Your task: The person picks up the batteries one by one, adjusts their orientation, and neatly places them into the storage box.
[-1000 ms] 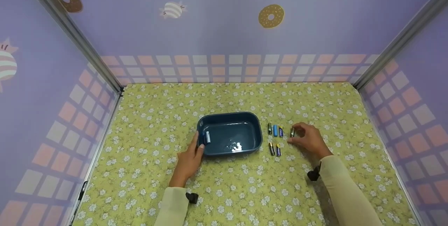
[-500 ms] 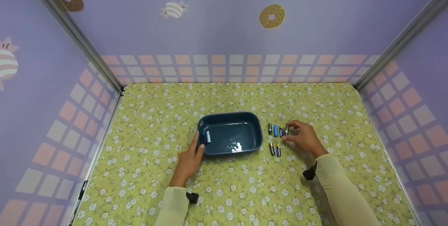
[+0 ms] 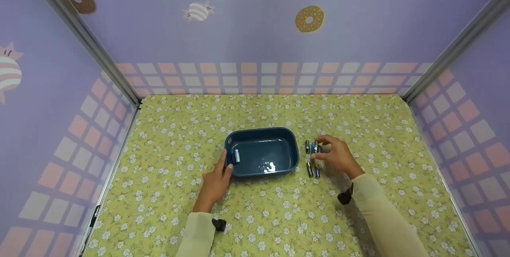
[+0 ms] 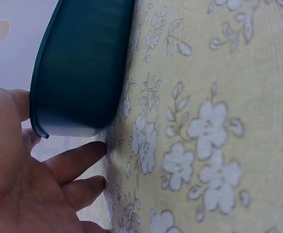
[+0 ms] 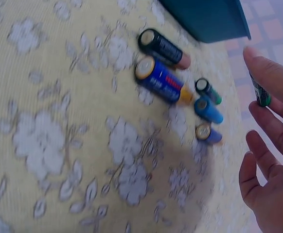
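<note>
A dark teal plastic basin sits on the floral cloth, and a silvery battery lies inside at its left end. My left hand holds the basin at its front-left corner, thumb and index finger at the rim. Between the thumb and fingers of my right hand is a small battery with a green end, raised over the others. Below it lie a black battery, a blue-and-yellow battery, a green-ended battery, a light blue battery and a purple-blue battery.
The yellow flowered cloth covers the table. Lilac walls stand at the back and on both sides, with grey metal posts at the corners. The batteries lie just right of the basin.
My right hand has picked up the rightmost battery and carried it left, above the upper row and closer to the basin. The left hand stays in place.
</note>
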The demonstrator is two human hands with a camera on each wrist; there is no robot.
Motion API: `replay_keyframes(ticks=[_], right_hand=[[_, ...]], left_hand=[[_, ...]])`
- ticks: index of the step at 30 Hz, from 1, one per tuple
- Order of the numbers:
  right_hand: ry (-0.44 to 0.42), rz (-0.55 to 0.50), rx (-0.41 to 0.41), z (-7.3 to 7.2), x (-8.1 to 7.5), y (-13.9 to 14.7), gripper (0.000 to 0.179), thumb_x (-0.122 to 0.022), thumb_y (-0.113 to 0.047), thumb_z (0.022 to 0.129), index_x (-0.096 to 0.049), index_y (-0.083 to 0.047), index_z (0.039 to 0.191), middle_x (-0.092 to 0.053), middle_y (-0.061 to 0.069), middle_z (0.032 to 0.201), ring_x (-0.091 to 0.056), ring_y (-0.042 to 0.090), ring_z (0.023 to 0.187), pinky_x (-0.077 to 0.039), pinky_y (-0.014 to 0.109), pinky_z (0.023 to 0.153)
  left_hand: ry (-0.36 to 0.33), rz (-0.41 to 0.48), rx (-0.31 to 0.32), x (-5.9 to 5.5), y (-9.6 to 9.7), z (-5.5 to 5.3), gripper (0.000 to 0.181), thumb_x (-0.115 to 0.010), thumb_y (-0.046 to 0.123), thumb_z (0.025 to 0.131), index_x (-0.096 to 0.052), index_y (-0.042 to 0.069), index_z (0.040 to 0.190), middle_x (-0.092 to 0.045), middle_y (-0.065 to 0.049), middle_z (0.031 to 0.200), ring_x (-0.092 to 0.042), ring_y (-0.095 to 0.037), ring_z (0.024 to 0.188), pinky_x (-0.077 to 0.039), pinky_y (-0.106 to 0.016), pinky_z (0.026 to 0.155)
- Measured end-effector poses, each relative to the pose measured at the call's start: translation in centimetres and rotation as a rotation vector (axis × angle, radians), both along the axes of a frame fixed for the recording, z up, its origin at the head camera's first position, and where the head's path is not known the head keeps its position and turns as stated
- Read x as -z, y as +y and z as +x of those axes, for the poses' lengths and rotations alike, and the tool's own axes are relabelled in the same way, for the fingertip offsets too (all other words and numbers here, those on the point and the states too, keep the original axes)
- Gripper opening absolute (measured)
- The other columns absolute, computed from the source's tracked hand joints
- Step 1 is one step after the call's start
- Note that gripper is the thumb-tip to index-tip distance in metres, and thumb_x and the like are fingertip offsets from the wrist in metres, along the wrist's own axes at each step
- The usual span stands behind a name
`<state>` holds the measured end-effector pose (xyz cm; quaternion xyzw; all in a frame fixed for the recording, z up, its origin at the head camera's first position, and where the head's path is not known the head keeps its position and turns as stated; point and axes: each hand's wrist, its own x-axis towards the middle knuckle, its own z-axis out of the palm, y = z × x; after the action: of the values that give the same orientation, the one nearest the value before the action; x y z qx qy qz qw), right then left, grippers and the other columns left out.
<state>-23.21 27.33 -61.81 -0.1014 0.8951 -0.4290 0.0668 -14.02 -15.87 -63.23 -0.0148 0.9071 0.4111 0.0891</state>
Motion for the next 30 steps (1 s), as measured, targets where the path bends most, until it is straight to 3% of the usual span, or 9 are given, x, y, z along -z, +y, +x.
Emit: replay_keyframes(ticks=[12,22,30], right_hand=[[0.036,-0.039,-0.012,-0.3,-1.1,-2.4,0.053,-0.085,-0.031,0.086,-0.064,-0.023,0.134,-0.064,0.006,0.133,-0.059,0.037,0.124,-0.054,0.055,0.091],[0.062,-0.064,-0.037,-0.7,-2.1,-4.9,0.054,-0.086,-0.032,0.085,-0.065,-0.021,0.134,-0.065,0.003,0.131,-0.06,0.035,0.122,-0.053,0.048,0.086],[0.061,-0.11,-0.065,-1.2,-2.5,-7.0,0.061,-0.088,-0.03,0.083,-0.064,-0.013,0.136,-0.065,0.004,0.131,-0.06,0.039,0.123,-0.053,0.058,0.093]], left_hand=[[0.01,-0.004,-0.005,0.2,0.0,0.0,0.065,-0.034,0.055,0.109,-0.002,0.043,0.164,-0.031,-0.008,0.167,-0.043,-0.048,0.143,0.004,-0.077,0.117],[-0.002,-0.004,-0.01,0.2,0.0,0.0,0.064,-0.034,0.057,0.109,-0.002,0.046,0.163,-0.03,-0.007,0.167,-0.043,-0.049,0.143,0.005,-0.077,0.117],[-0.013,0.022,-0.013,0.1,-0.1,0.1,0.064,-0.035,0.055,0.109,-0.002,0.045,0.164,-0.028,-0.007,0.168,-0.044,-0.049,0.142,0.005,-0.076,0.118]])
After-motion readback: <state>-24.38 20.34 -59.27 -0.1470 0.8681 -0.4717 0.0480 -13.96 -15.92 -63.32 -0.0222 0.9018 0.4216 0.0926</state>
